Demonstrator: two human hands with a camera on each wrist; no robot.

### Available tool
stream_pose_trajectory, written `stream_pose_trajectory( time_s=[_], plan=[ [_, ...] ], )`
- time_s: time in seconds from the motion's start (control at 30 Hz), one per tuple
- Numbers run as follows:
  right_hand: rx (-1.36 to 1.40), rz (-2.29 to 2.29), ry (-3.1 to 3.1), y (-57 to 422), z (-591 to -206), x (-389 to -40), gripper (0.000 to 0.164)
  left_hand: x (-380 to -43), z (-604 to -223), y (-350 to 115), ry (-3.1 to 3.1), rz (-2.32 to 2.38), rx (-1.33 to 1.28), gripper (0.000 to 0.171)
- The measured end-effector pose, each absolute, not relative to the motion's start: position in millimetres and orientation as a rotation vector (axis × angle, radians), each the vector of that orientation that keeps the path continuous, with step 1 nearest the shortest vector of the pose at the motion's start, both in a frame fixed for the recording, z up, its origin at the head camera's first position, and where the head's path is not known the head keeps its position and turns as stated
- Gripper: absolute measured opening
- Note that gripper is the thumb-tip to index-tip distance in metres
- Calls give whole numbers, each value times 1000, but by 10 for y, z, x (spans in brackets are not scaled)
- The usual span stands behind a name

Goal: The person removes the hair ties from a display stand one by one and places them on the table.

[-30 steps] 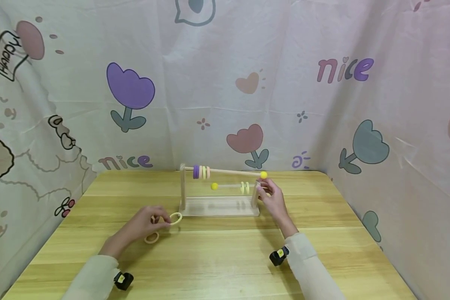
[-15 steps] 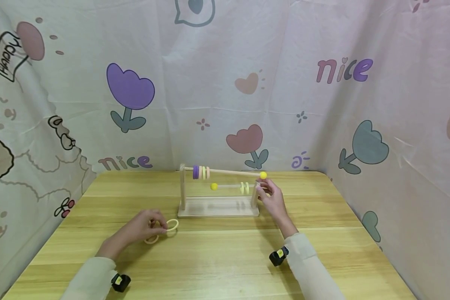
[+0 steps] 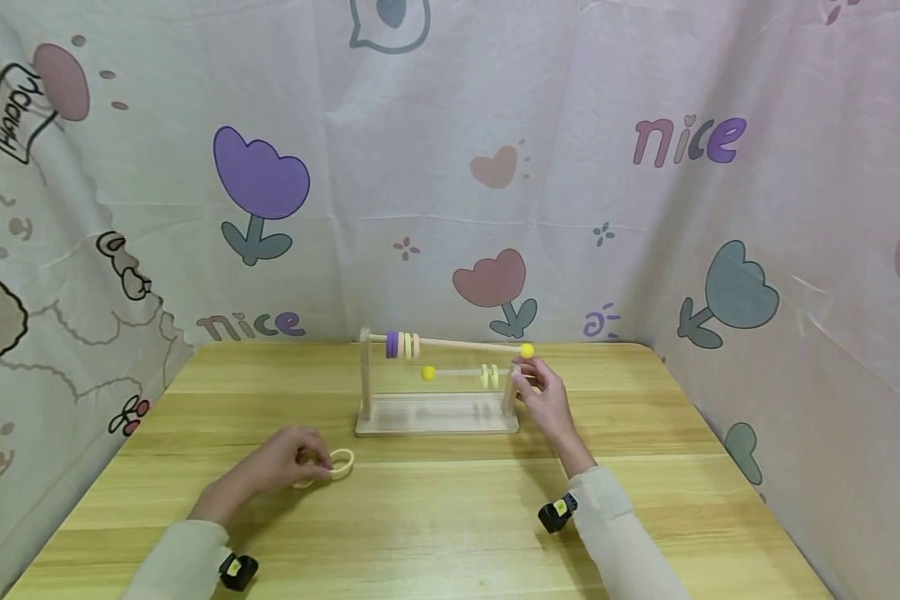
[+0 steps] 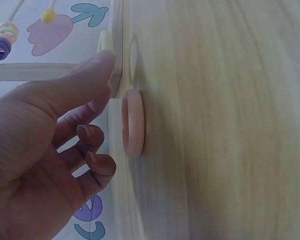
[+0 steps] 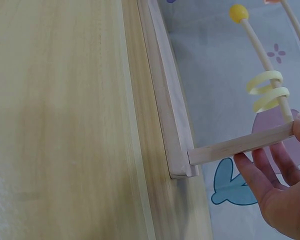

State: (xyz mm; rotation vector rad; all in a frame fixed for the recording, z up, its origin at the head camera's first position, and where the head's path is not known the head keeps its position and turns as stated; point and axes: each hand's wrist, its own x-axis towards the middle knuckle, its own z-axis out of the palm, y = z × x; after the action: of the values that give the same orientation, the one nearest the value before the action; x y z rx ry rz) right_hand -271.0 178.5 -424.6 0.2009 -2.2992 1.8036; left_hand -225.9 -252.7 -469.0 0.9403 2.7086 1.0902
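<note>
Pinches yellow ring (image 3: 351,461) in left hand (image 3: 285,464), lower left; grips wooden post (image 5: 235,145) in right hand (image 3: 551,406), right of centre.

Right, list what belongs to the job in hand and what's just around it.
Apparently in the job:
pale yellow ring, pinched by the left hand
peach ring on the tabletop
wooden stand, gripped by the right hand
rings on its rods

Just around it:
printed cloth
black wrist cameras

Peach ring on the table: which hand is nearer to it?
The left hand, just above the peach ring, pinching a yellow ring; the right hand is farther off, gripping the stand.
</note>
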Motion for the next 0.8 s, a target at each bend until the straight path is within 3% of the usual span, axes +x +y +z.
stream_pose_trajectory(
  time_s=[0.4, 0.8],
  plan=[
    [207, 1824, -2242, 1848, -4567, -2935, 30, -2240, -4724, -2559, 2716, 1067, 892, 6],
    [214, 1833, -2280, 1778, -4246, -2700, 32, -2250, -4774, -2584, 2705, 1060, 900, 6]
  ],
)
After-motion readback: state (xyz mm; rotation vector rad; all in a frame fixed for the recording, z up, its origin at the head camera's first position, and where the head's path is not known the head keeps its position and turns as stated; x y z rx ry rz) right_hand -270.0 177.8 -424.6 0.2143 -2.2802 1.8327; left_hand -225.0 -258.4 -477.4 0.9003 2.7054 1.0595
